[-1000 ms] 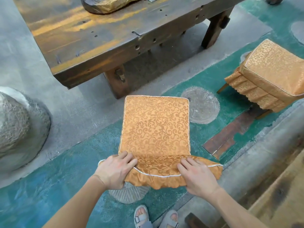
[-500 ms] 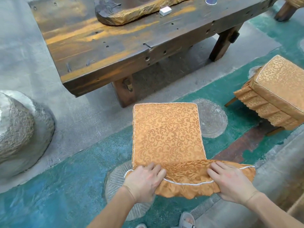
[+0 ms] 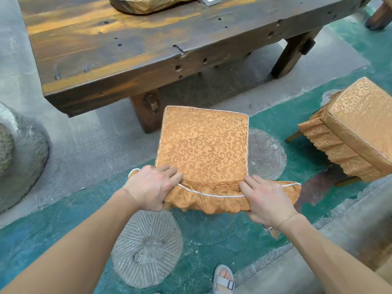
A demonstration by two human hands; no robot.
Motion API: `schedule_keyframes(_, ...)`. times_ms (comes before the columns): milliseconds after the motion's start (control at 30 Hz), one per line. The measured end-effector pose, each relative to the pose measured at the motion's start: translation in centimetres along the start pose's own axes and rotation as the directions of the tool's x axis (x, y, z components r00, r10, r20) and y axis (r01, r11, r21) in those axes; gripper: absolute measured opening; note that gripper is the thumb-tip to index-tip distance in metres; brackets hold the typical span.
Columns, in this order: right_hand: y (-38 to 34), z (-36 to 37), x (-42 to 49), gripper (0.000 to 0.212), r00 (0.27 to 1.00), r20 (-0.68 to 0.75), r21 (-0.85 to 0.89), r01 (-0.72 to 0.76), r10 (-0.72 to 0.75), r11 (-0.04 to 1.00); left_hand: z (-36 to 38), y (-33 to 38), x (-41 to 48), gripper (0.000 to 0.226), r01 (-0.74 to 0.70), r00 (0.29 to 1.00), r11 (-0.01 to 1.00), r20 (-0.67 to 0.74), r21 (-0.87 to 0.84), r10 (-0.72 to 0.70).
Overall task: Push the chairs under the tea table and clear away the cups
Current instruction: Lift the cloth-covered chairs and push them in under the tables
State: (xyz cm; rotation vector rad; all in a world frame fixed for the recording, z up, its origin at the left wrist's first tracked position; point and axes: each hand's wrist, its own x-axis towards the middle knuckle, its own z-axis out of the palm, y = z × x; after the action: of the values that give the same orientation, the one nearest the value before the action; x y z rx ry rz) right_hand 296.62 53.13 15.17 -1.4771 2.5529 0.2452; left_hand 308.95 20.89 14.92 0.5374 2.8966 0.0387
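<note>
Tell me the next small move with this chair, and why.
Probably push the chair straight ahead, under the table. The left hand and the right hand grip its near edge, and its far edge seems just short of the tabletop, close to the right of a table leg, so steer it clear of that.

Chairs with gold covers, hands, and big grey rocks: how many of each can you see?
Gold-covered chairs: 2, the near chair and the side chair
Hands: 2, the left hand and the right hand, both gripping the near chair
Grey rocks: 1, the rock
Total: 5
</note>
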Motion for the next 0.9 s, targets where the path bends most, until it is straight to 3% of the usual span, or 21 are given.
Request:
schedule_keyframes(167, 4.7, -0.7, 3.7, 0.033, 0.995, -0.078, -0.023, 0.068, -0.069, 0.997, -1.0, -2.0, 4.0, 0.036, 0.073, 0.997, 0.997, -0.009, 0.034, -0.073)
schedule_keyframes(600, 18.7, -2.2, 14.1, 0.051, 0.986, -0.081, -0.114, 0.139, -0.149, 0.984, -3.6, -5.8, 15.7, 0.049, 0.22, 0.975, 0.975, 0.003, 0.037, -0.221)
schedule_keyframes(900, 25.5, -3.7, 21.3, 0.051, 0.971, -0.064, -0.141, 0.221, -0.231, 0.965, -5.3, -9.9, 22.0, 0.049, 0.317, 0.948, 0.948, 0.016, 0.031, -0.317)
